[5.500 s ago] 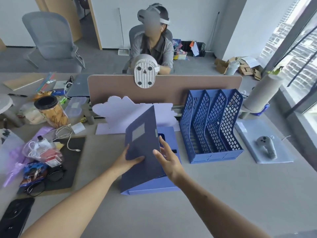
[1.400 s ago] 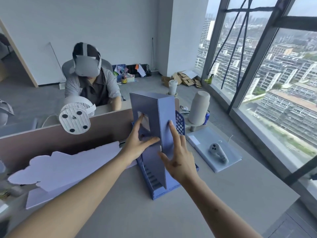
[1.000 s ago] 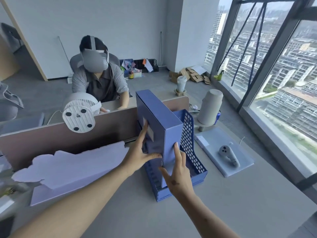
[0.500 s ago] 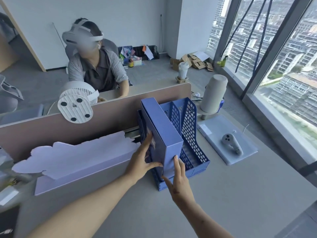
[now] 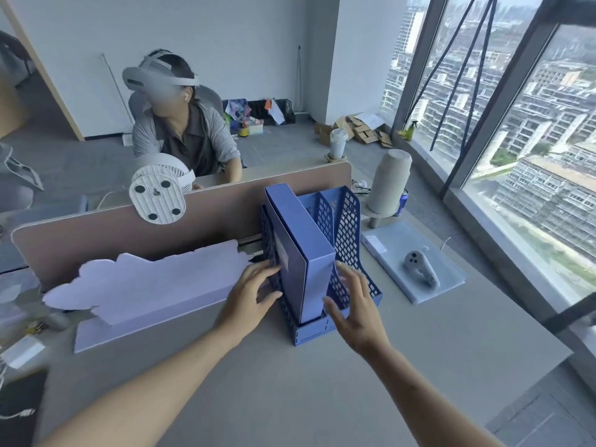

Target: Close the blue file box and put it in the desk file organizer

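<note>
The closed blue file box (image 5: 303,240) stands upright in the leftmost slot of the blue mesh desk file organizer (image 5: 351,227), spine toward me. My left hand (image 5: 250,296) lies with spread fingers against the organizer's left wall, beside the box. My right hand (image 5: 356,308) hovers in front of the organizer's right slots, fingers apart and holding nothing. The organizer's other slots are empty.
A lilac cloud-shaped board (image 5: 154,282) lies left of the organizer against the brown desk divider (image 5: 96,233), which carries a white fan (image 5: 158,196). A controller (image 5: 421,267) rests on a grey pad (image 5: 396,250) to the right. A person (image 5: 183,130) sits opposite.
The box has gone down from above the organizer into its leftmost slot. Both hands have slid down and opened off the box.
</note>
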A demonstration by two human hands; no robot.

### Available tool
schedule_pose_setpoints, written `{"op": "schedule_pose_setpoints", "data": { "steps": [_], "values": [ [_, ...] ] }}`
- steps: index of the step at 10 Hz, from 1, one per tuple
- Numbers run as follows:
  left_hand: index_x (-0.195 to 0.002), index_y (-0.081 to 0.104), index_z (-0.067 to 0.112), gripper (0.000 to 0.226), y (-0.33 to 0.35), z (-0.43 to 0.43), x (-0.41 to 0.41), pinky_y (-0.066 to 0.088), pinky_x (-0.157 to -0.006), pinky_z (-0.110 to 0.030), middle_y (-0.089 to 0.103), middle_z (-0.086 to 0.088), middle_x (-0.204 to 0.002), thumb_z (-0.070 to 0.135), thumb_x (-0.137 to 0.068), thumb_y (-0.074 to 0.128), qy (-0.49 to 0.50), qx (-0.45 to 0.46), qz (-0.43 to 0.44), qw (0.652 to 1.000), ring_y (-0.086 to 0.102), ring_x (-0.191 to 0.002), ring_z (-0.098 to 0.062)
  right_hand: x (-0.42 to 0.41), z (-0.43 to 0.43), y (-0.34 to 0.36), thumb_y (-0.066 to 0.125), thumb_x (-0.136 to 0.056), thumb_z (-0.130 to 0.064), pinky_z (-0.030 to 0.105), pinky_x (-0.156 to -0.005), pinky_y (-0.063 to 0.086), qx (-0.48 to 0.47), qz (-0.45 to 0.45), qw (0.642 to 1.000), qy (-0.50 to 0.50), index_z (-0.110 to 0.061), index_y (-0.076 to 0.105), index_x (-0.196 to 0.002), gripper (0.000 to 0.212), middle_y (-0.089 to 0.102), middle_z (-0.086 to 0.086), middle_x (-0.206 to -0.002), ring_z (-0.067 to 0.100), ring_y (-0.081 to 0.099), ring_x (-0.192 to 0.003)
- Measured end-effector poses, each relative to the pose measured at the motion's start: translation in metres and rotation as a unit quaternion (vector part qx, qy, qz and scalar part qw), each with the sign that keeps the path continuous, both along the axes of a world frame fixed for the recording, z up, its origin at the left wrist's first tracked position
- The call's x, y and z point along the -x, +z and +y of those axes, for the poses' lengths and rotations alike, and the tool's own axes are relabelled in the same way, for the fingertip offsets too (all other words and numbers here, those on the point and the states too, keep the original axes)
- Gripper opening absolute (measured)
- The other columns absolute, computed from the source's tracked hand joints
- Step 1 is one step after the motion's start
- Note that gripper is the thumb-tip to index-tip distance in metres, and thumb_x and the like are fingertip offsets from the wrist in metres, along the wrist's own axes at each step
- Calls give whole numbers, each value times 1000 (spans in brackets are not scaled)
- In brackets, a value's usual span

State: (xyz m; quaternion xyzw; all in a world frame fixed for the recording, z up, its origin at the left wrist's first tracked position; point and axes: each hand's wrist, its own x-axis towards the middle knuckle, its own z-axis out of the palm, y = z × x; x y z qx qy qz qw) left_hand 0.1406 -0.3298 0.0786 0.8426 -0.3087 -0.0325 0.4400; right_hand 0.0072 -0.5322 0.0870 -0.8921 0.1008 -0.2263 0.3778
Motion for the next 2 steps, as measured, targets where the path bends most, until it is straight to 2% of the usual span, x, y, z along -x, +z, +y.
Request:
{"op": "schedule_pose_setpoints", "data": {
  "steps": [1,2],
  "values": [
    [-125,62,27,35,12,30,14,50,-98,-30,60,13,-124,22,-91,67,28,-34,-66,997,58,-114,-9,2,-4,71,63,-91,-35,46,-102,48,-28,-52,998,6,-26,51,-134,45,53,-7,-131,5,53,-123],
    [-118,65,30,28,11,54,27,50,-93,-30,66,14,-118,27,-90,66,64,-61,-88,992,59,-110,-10,15,1,136,60,-91,-33,52,-97,49,-92,-119,988,30,-18,62,-121,33,67,-2,-118,13,63,-110]
  ]
}}
